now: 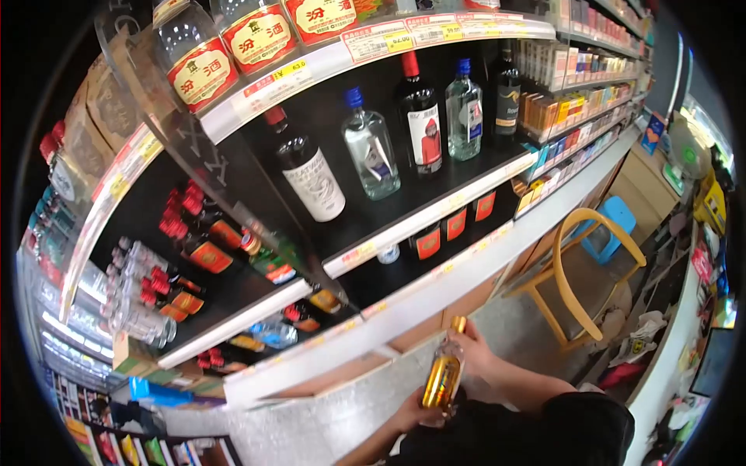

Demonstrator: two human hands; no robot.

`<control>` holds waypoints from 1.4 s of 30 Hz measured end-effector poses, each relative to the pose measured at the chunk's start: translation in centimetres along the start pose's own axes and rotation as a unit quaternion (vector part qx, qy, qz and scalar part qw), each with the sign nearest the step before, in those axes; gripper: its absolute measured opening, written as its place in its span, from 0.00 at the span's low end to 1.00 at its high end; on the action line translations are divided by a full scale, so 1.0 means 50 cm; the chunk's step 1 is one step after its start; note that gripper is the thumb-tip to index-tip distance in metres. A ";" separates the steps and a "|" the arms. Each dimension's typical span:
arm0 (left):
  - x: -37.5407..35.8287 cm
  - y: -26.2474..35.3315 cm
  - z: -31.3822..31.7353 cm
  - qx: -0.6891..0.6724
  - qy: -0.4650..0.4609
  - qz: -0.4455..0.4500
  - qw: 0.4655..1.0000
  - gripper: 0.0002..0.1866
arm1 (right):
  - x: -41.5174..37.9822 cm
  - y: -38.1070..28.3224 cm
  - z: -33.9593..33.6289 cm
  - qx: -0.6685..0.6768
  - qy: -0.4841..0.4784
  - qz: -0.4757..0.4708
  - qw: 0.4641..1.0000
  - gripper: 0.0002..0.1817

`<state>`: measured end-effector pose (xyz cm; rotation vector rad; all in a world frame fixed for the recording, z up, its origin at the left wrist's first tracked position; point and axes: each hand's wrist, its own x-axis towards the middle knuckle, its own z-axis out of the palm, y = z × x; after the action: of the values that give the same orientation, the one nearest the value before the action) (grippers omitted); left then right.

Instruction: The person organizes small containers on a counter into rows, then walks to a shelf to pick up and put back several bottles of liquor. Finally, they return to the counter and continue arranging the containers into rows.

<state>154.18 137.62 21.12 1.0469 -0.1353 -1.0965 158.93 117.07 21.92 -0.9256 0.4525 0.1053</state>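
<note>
A small glass bottle (pixel 444 373) with a shiny gold label and a gold cap is held in front of my body, tilted with its cap up. My right hand (pixel 472 351) is closed around its neck and upper side. At the lower end, my left hand (pixel 414 412) grips the base; some of its fingers are hidden behind the glass. In front stands a shelf with a white-labelled wine bottle (pixel 315 180), a clear blue-capped bottle (pixel 371 155) and a red-capped dark bottle (pixel 423 128). A second clear bottle (pixel 465 116) and a dark bottle (pixel 507 97) stand farther right.
Liquor bottles with red labels (pixel 260 39) line the top shelf. Cigarette packs (pixel 575 105) fill the racks at right. Red-capped bottles (pixel 206 233) stand at left beyond a clear divider. A wooden chair (pixel 559 268) and a cluttered counter (pixel 660 373) are at right.
</note>
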 end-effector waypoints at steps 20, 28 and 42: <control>-0.001 0.190 0.176 -0.245 -0.007 0.002 0.969 0.37 | -0.014 -0.207 0.095 0.239 -0.265 0.165 0.919 0.29; 0.009 0.202 0.189 -0.212 -0.034 0.001 0.977 0.39 | -0.025 -0.247 0.114 0.262 -0.363 0.139 0.883 0.31; -0.028 0.257 0.174 -0.077 -0.129 0.063 0.987 0.38 | -0.073 -0.293 0.183 0.158 -0.475 -0.027 0.865 0.40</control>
<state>157.12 133.99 35.97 0.7459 -0.3148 -1.1063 162.74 115.84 39.12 -0.4670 -0.4710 0.4019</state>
